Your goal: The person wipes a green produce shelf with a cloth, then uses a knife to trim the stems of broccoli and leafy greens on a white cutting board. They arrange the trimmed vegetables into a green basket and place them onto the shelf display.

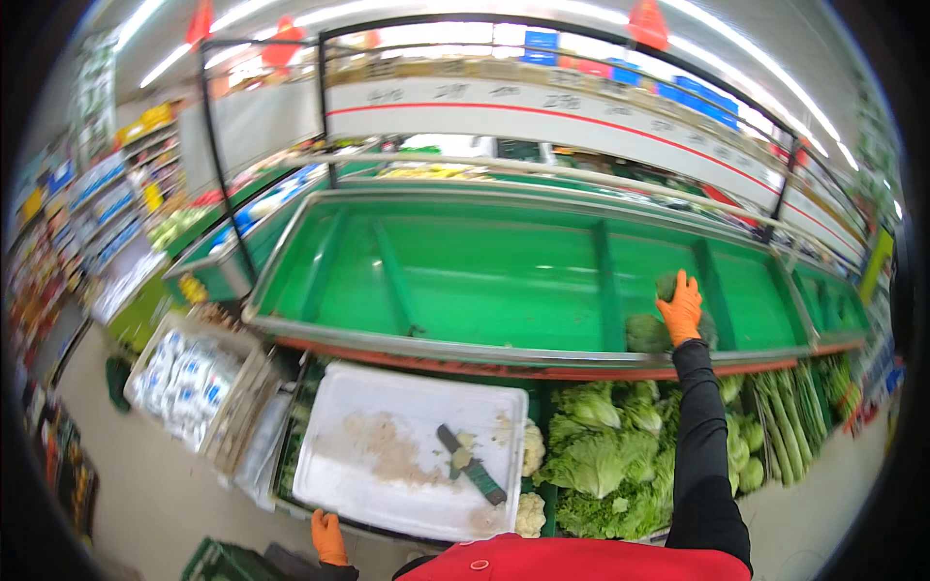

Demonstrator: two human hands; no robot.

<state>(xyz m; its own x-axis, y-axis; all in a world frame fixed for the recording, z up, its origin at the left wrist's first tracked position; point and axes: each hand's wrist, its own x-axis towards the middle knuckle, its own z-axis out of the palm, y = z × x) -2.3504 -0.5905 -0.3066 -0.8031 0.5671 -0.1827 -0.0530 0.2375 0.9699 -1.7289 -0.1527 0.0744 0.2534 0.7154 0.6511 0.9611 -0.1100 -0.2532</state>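
Observation:
My right hand (681,309), in an orange glove, reaches into a divided green display bin (494,269). Its fingers grip a blurred dark-green vegetable head (665,287), likely broccoli. Another such head (647,334) lies on the bin floor beside the wrist, and a third is partly hidden behind it. Low in the picture is my left hand (329,539), also gloved in orange, near the front edge of a white foam tray (407,392); its finger pose is unclear. On that soiled tray rest a dark-bladed knife with a green handle (483,483) and vegetable scraps.
Leafy lettuce (603,450), cauliflower (531,512) and long green stalks (781,428) fill the lower shelf. A crate of white packages (185,385) stands left. A dark-green crate (229,563) sits near my left hand. A metal rail (538,165) crosses behind the bin.

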